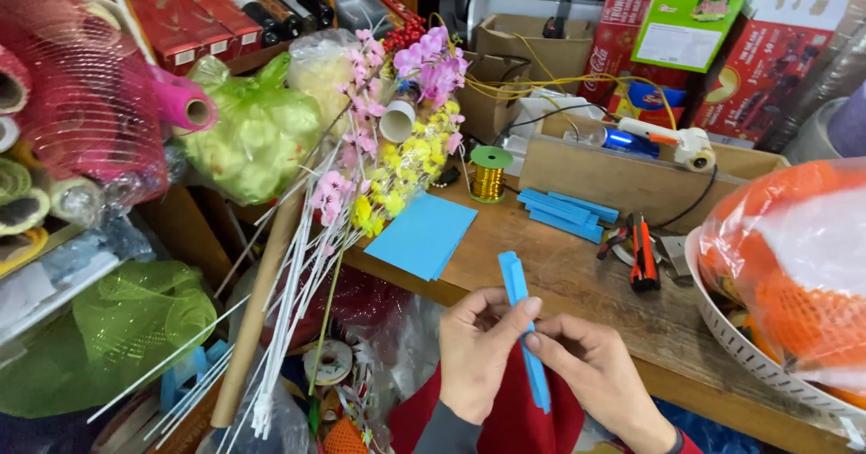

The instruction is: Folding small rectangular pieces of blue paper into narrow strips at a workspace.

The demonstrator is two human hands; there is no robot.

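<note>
Wood grain shows on the worn brown desk (pixel 577 278), where a flat sheet of blue paper (pixel 420 235) lies beside a stack of blue folded strips (pixel 566 212) and a small spool of gold wire (pixel 489 174). Below the desk edge, the left hand (pixel 476 353) and right hand (pixel 600 373) pinch a narrow, creased blue paper strip (pixel 523 323) between thumbs and forefingers. Its long axis runs nearly upright, top end tilted slightly left.
</note>
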